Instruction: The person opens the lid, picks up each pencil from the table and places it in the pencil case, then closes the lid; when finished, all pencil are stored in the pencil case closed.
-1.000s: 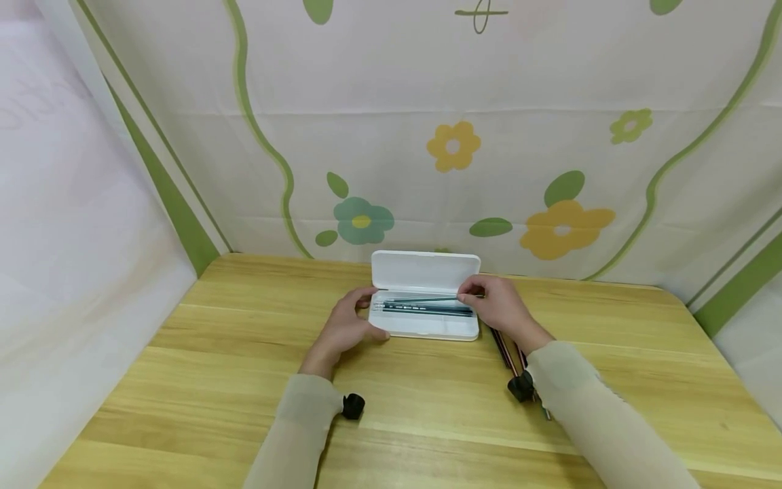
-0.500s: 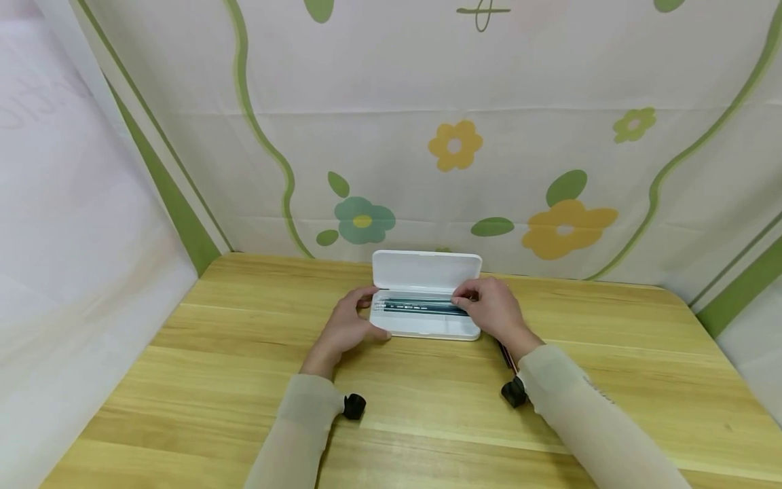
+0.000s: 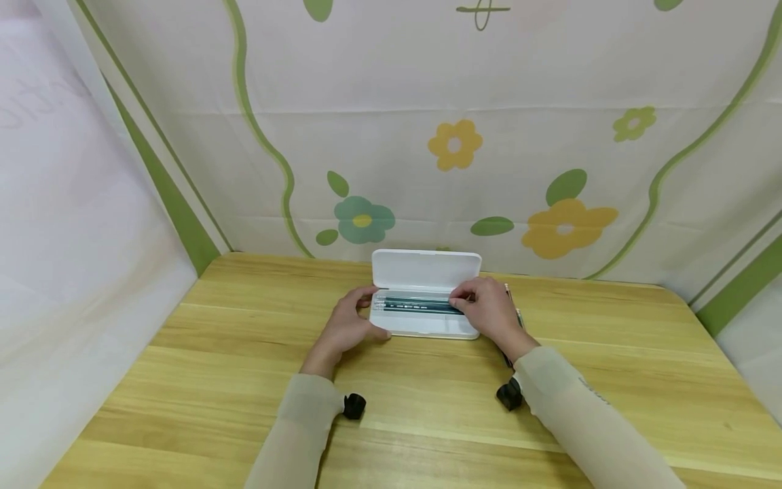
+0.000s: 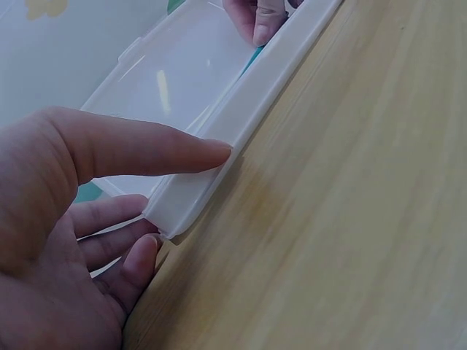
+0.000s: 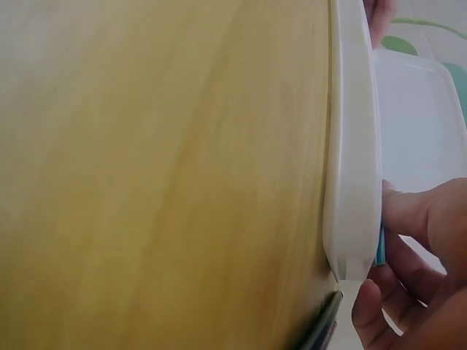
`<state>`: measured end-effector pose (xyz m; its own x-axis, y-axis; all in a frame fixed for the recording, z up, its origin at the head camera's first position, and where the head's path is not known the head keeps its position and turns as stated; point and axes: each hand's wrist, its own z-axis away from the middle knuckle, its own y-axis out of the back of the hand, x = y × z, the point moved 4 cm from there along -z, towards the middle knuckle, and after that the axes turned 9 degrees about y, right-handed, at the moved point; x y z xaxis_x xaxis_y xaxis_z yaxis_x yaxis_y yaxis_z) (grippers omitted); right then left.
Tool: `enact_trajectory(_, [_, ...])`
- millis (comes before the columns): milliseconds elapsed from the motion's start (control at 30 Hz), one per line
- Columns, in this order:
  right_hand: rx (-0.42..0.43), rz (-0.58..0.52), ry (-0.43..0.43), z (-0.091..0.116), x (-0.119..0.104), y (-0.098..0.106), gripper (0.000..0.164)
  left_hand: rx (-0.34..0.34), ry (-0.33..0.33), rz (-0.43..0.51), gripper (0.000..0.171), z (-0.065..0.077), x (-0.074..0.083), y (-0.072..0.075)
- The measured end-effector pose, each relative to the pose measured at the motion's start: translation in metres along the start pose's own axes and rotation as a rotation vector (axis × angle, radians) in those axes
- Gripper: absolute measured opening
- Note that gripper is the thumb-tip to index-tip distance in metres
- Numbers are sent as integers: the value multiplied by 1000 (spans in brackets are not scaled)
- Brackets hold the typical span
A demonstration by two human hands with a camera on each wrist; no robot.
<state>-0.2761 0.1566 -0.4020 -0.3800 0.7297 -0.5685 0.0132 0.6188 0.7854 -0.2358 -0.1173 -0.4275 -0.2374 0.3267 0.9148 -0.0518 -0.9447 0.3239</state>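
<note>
A white pencil case (image 3: 461, 328) sits on the table with its lid (image 3: 425, 269) raised at the back. Several dark green pencils (image 3: 415, 305) lie in it side by side, their pale ends toward the left. My left hand (image 3: 348, 326) holds the case's left end, the thumb (image 4: 193, 154) against the front wall and the other fingers round the end. Over the right part of the case, my right hand (image 3: 489, 309) pinches a green pencil (image 5: 380, 246) between thumb and fingers. That hand hides the pencils' right ends.
More pencils (image 3: 520, 319) lie on the wooden table (image 3: 415, 421) right of the case, partly under the right hand and wrist. A flower-printed cloth (image 3: 391, 149) hangs behind the table. Each wrist carries a small black camera (image 3: 354, 406).
My right hand has shifted slightly left and lowered its pencil, which slanted before, in line with the others in the case. The left hand has stayed at the case's left end.
</note>
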Motion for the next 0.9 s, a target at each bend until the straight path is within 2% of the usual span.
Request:
enact_trajectory(400, [20,1,11,2,2,2,6,2,-7,-8,95,-1,0,-1])
enact_trajectory(733, [-18,-78,11,5,4,6,8,7,6,-11,96,-1,-1,-1])
enact_trajectory(900, [-27,-122,9,11,1,16,12,10,7,-15,96,0,-1,0])
